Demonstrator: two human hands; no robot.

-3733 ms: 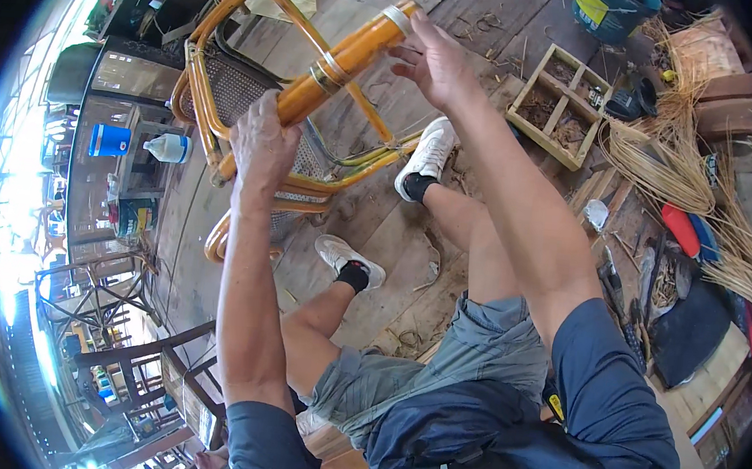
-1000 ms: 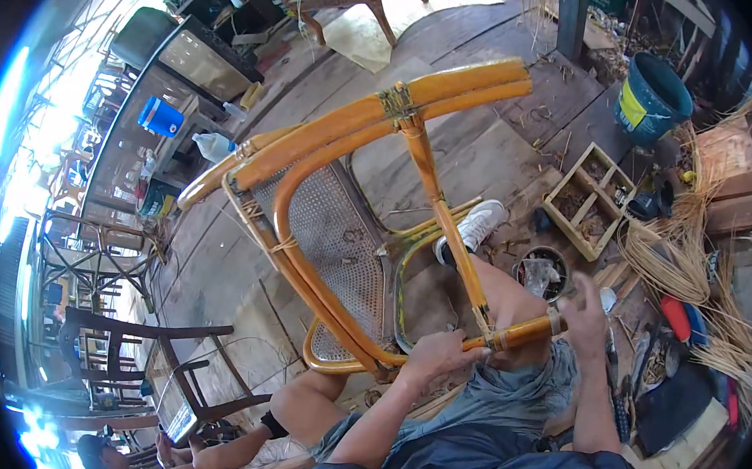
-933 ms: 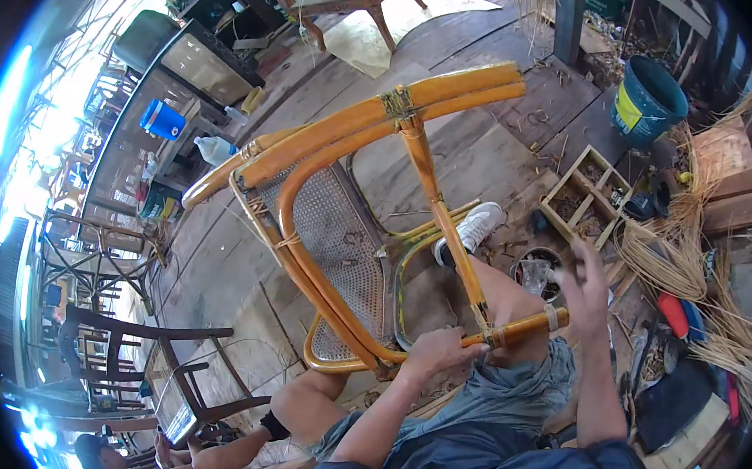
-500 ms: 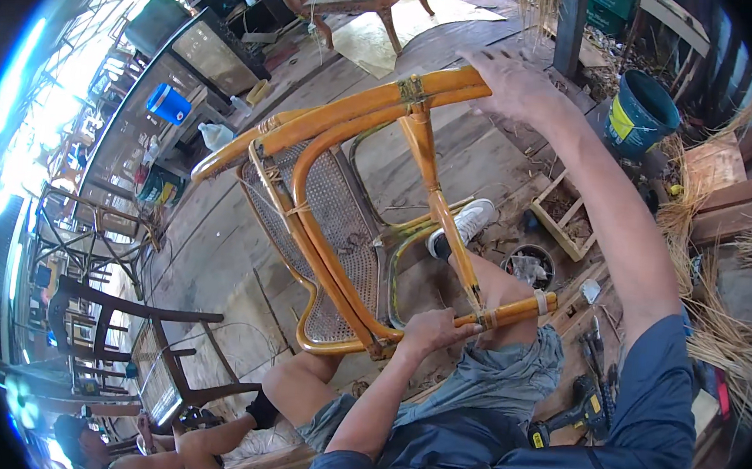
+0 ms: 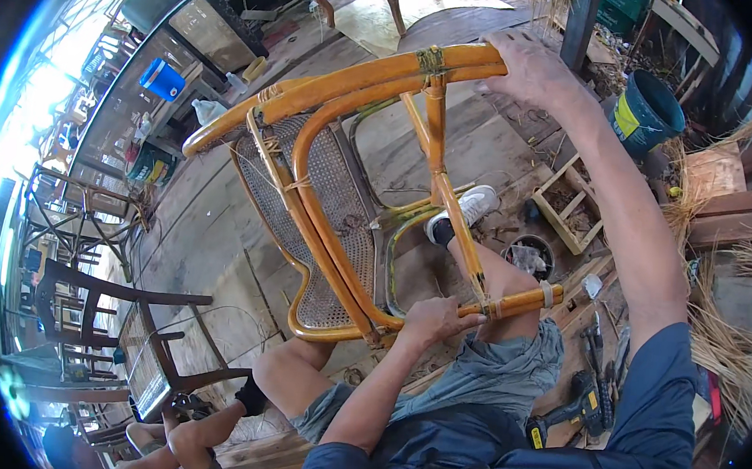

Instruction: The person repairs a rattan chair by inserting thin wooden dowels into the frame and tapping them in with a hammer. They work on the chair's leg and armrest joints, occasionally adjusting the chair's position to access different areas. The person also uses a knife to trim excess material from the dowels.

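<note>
A glossy orange-brown rattan chair (image 5: 311, 230) with a woven cane panel lies tilted across my lap. My left hand (image 5: 432, 320) is closed around its near rail, beside a wrapped binding. Out at the far right, my right hand (image 5: 536, 71) cups the end of the other thick rail, thumb on one side and fingers over the other. Greenish wrapping (image 5: 431, 61) binds that rail to a slanting strut (image 5: 436, 138). The undersides of both grips are hidden.
A yellow-and-black cordless drill (image 5: 580, 410) lies at my right, near loose cane strands (image 5: 729, 355). Beyond my leg are a metal bowl (image 5: 542, 257) and a wooden frame (image 5: 568, 204). A dark bucket (image 5: 648, 114) stands far right. Another person's legs (image 5: 205, 440) and a dark chair (image 5: 154, 354) are at left.
My right hand has settled closer around the rail end. The chair has shifted slightly, its far-left end lower in view, and the view itself has moved a little. My left hand keeps its hold.
</note>
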